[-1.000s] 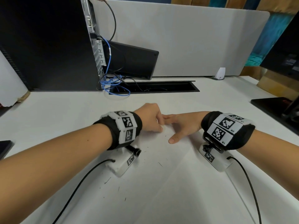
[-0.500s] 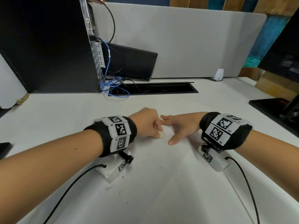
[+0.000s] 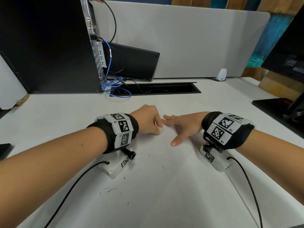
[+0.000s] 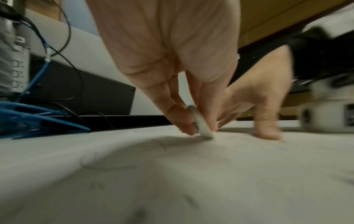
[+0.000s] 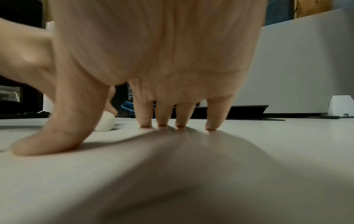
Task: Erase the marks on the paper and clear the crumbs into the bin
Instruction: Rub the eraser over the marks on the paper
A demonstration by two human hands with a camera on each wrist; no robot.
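White desk (image 3: 222, 96), grey partition (image 3: 189, 43), black computer tower (image 3: 46, 46).

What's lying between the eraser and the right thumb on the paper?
Only bare paper with a few faint crumbs lies between the eraser and the right thumb, seen in the head view.

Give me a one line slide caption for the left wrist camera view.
Left hand pinches a white eraser against the paper while the right hand steadies the sheet.

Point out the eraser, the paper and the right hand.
eraser (image 4: 203, 127), left wrist view, white rim.
paper (image 3: 164, 186), head view, bare middle.
right hand (image 3: 184, 125), head view, back of hand.
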